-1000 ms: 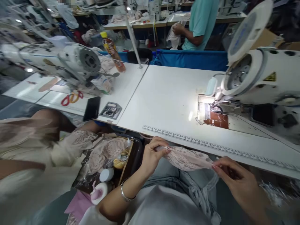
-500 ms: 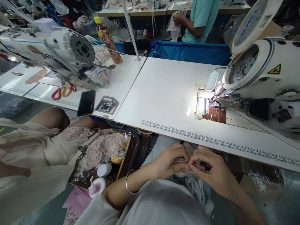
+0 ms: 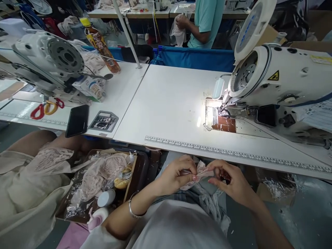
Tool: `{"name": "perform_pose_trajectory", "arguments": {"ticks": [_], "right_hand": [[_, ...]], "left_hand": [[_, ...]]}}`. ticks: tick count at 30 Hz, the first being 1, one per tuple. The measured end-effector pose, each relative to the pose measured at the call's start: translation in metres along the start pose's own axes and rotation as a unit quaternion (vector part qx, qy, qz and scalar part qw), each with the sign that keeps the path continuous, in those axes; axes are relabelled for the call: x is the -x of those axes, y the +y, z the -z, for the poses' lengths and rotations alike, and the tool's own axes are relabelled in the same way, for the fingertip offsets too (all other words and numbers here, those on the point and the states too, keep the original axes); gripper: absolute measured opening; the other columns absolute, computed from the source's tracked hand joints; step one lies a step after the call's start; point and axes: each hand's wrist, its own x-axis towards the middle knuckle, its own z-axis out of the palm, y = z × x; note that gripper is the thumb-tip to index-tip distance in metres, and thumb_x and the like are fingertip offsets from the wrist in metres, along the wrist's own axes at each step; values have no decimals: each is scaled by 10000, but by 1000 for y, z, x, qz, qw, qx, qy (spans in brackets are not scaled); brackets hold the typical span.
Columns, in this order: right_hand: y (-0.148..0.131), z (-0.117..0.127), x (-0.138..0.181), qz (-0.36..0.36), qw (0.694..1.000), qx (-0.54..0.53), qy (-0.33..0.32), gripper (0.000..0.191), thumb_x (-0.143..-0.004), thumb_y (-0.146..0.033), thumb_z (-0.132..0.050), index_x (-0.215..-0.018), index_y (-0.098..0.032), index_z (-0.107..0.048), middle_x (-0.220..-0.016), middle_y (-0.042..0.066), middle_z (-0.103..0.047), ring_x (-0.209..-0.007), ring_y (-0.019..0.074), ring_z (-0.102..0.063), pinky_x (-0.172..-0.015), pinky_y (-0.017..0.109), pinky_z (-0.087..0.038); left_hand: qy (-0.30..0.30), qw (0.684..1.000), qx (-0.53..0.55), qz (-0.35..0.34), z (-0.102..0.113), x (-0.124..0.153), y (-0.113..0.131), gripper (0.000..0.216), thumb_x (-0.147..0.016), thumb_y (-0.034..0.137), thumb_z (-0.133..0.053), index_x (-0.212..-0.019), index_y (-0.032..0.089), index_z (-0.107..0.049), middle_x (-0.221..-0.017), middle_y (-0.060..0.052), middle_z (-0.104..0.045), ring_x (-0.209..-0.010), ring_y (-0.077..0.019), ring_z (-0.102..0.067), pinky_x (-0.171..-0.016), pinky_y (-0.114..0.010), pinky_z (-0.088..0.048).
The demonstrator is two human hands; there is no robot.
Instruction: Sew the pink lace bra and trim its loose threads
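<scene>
A thin pale pink piece of fabric (image 3: 201, 169) is stretched between my two hands above my lap, just below the table's front edge. My left hand (image 3: 178, 176), with a bangle at the wrist, pinches its left side between thumb and fingers. My right hand (image 3: 230, 178) has its fingers curled round the right end, and the thumb sits a little lower. Part of the cloth is hidden behind the fingers. Pale crumpled fabric strips (image 3: 214, 204) hang over my lap beneath the hands.
A sewing machine (image 3: 280, 76) with its lamp lit stands on the white table (image 3: 166, 103) at right. Another machine (image 3: 52, 58), scissors (image 3: 43, 110), a phone (image 3: 77, 120) and a drink bottle (image 3: 102, 48) are at left. A tray (image 3: 133, 176) holds lace pieces. Another person (image 3: 207, 24) stands beyond.
My hands have moved apart, drawing the pink fabric out between them where the fingertips met before. The view has turned to the right.
</scene>
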Motion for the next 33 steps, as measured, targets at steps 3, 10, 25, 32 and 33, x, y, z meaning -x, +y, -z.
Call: {"name": "perform_pose_trajectory", "arguments": {"ticks": [3, 10, 25, 32, 33], "right_hand": [[3, 0, -2, -21, 999, -35, -10, 334, -1010, -544, -651, -974, -213, -619, -853, 46, -578, -642, 174, -486, -567, 265, -424], [0, 5, -7, -14, 995, -95, -30, 352, -1023, -520, -631, -865, -207, -659, -971, 99, -636, -792, 225, -605, -634, 288, -491], [-7, 7, -7, -70, 987, -145, 27, 456, -952, -570, -706, -722, -193, -593, -828, 67, -604, -589, 153, -507, -515, 252, -435], [-14, 6, -11, -82, 995, -30, 40, 381, -1005, -598, -601, -967, -224, -666, -814, 49, -590, -621, 179, -529, -502, 252, -406], [-15, 7, -11, -71, 997, -17, 35, 387, -1017, -592, -579, -947, -225, -678, -867, 62, -599, -631, 178, -535, -510, 258, -411]], "left_hand": [[-2, 1000, -5, 7, 0, 0, -1, 305, -931, 429, -642, -768, 171, -661, -865, -81, -596, -850, -192, -563, -739, -280, -452], [-1, 997, 68, 37, 2, -1, 1, 345, -896, 460, -680, -735, 157, -650, -908, -105, -637, -856, -197, -608, -761, -292, -491], [-24, 979, 161, 126, -3, 1, -7, 393, -889, 503, -668, -782, 148, -537, -987, -128, -673, -657, -111, -498, -575, -242, -366], [-23, 984, 143, 107, -4, -1, -5, 340, -921, 445, -641, -775, 159, -529, -970, -93, -677, -730, -130, -540, -642, -239, -399], [-21, 985, 137, 101, -4, -2, -3, 324, -926, 429, -638, -775, 160, -539, -977, -94, -680, -772, -143, -566, -680, -246, -422]]}}
